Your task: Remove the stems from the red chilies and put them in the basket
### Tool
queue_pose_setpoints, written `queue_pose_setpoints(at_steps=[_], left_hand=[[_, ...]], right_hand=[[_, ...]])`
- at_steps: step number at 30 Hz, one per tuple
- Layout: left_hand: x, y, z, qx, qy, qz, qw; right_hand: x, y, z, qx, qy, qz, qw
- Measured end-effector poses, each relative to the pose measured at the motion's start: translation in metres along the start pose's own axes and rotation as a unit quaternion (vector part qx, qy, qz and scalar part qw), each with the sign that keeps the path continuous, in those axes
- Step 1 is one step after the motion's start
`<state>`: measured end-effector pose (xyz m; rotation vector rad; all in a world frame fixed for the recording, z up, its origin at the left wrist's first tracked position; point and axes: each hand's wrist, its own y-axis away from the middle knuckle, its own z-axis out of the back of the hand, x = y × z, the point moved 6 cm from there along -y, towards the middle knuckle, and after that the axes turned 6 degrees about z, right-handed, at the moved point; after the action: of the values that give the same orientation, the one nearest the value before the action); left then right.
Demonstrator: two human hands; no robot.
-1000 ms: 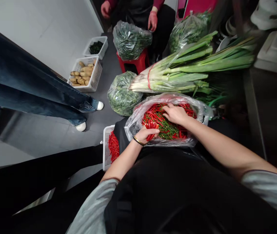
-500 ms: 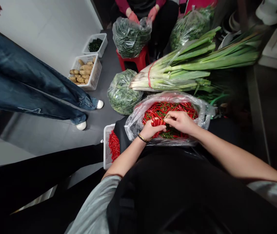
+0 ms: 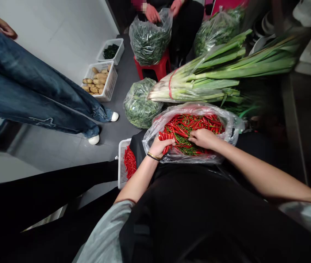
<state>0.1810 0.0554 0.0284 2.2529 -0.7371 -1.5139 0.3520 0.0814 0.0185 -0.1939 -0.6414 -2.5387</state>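
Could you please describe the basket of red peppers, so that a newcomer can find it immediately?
Find the large open plastic bag near the picture's centre. Just left of it, partly behind the left forearm, stands a white basket. Unlike the potato basket and the greens basket, it holds red peppers.

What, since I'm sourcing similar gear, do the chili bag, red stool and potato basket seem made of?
Chili bag: thin, glossy, see-through plastic film, judging by its creases and highlights.
Red stool: probably moulded plastic, from its smooth, even colour.
Potato basket: likely rigid white plastic, given its perforated wall; finish unclear.
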Motion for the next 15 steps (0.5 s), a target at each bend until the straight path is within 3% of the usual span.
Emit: queue_pose_setpoints(at_steps=[3,7,12,15], left_hand=[[0.015,-0.009,-0.011,-0.004,0.016,0.017,1.000],[0.026,-0.017,-0.024,-0.004,0.053,0.022,0.998],[0.025,-0.012,-0.033,0.077,-0.008,0.045,0.996],[0.022,-0.005,-0.042,0.137,-0.044,0.059,0.988]], right_hand=[[-0.002,0.019,0.006,-0.048,-0.020,0.038,0.998],[0.025,0.040,0.003,-0.099,-0.028,0.118,0.988],[0.060,0.053,0.007,-0.058,-0.005,0.270,0.961],[0.074,0.056,0.015,0.015,-0.019,0.333,0.943]])
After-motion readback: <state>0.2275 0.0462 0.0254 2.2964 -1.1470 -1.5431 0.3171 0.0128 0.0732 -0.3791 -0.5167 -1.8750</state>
